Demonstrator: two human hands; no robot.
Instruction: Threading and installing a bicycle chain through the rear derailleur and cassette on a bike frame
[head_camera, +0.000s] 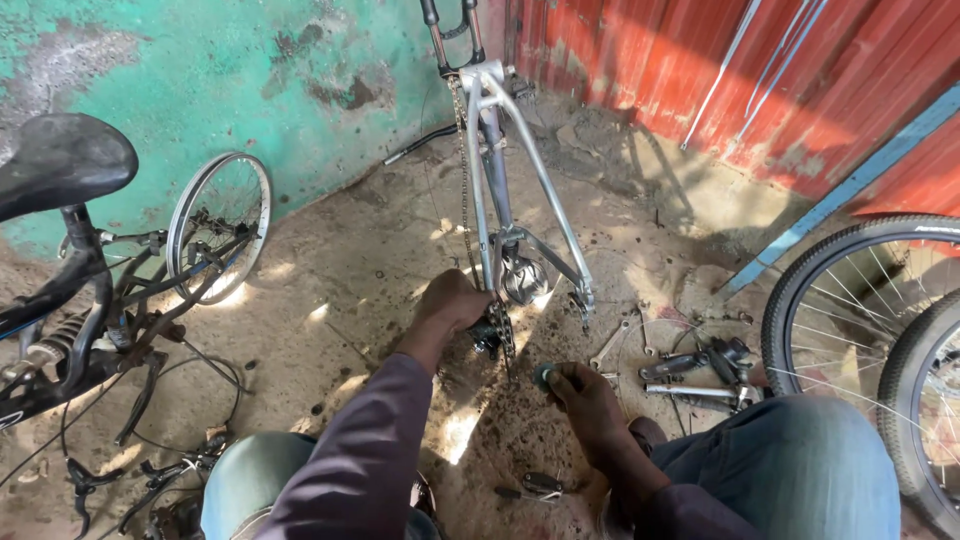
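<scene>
Silver bicycle frame (520, 170) lies upside down on the dirt floor, its chain (463, 150) hanging along one side, in the corner between a green wall (200, 70) and a red metal wall (700, 70). The left hand (455, 300) is closed around the crank area, while the right hand (585, 395) pinches a small green round part (543, 375) in its fingertips, beside tools (690, 365) scattered on the ground.

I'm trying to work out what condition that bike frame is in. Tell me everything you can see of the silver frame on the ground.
The silver frame is bare metal tubing, lying stripped on the dirt floor with no wheels, its fork end toward the wall corner. A chain hangs along one tube down to the chainring. The left hand grips it at the crank area; the right hand holds a small green part just beside it.
</scene>
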